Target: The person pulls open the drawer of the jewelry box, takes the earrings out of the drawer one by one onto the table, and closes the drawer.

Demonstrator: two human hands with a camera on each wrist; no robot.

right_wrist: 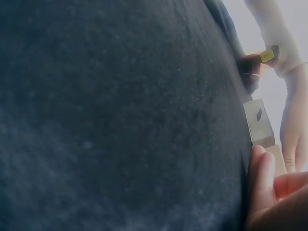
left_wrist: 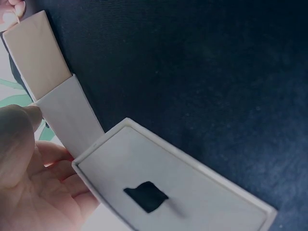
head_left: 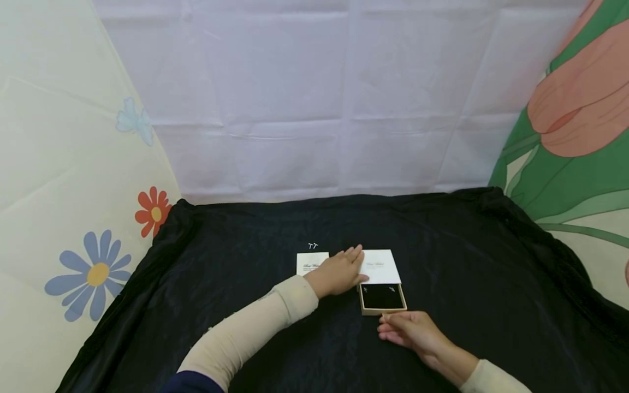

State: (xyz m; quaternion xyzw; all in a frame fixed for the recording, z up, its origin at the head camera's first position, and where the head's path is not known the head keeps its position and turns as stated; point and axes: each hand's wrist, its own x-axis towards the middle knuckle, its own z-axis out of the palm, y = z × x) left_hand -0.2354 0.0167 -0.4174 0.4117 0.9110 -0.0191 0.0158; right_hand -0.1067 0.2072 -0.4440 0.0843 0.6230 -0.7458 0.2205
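A white jewelry box stands with its tan drawer [head_left: 383, 313] pulled partway out toward me. Lining the drawer is a black pad [head_left: 379, 299], with a small silvery piece near each far corner. My left hand [head_left: 339, 273] holds the left side of the white sleeve [head_left: 383, 266], thumb at its near corner and fingertips by the far one. With thumb and fingertips, my right hand [head_left: 413, 333] pinches the thin pull tab [left_wrist: 18, 18] at the drawer's front. My left wrist partly covers a second white box [head_left: 304, 261], whose near end carries a dark tab [left_wrist: 147, 196].
Two tiny silvery T-shaped pieces [head_left: 313, 245] lie behind the second box. A black cloth [head_left: 255, 229] covers the table. Behind it hangs a creased white sheet [head_left: 285, 98], with flower-printed panels at both sides.
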